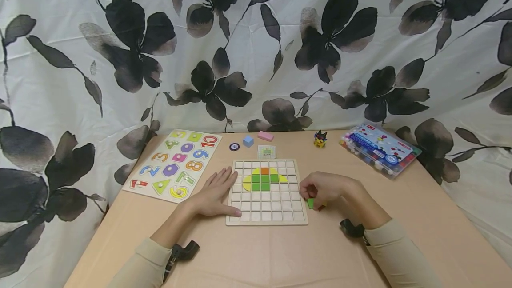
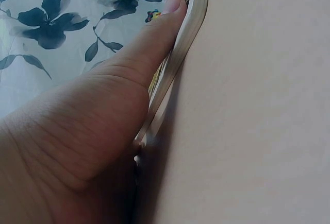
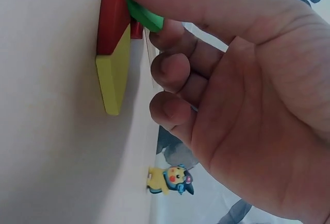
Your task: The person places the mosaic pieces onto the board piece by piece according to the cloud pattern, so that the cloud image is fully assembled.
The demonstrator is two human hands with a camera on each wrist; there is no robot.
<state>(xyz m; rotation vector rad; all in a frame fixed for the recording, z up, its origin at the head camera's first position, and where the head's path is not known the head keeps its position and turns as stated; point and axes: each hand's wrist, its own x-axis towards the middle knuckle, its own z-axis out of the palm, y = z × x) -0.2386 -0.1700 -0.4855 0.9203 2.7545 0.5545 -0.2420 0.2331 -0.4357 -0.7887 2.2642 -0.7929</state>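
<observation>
A wooden grid board (image 1: 267, 221) lies flat before me. Green tiles (image 1: 261, 183), an orange tile (image 1: 265, 170) and yellow tiles (image 1: 247, 183) form a shape in its upper half. My left hand (image 1: 214, 194) rests on the board's left edge, fingers straight and thumb over the lower left corner. Beside the board's right edge, my right hand (image 1: 329, 186) pinches a green tile (image 3: 146, 17) between thumb and a finger; its other fingers are curled. Right by it on the table lie a red tile (image 3: 112, 20) and a yellow tile (image 3: 113, 80), partly hidden by the hand in the head view.
A number-and-shape board (image 1: 138, 193) lies to the left. Behind the grid stand a pattern card (image 1: 266, 152), blue cube (image 1: 248, 141), pink block (image 1: 266, 136) and round dark disc (image 1: 234, 146). A small figurine (image 1: 320, 139) and plastic case (image 1: 380, 148) stand back right, before a floral curtain (image 1: 276, 48).
</observation>
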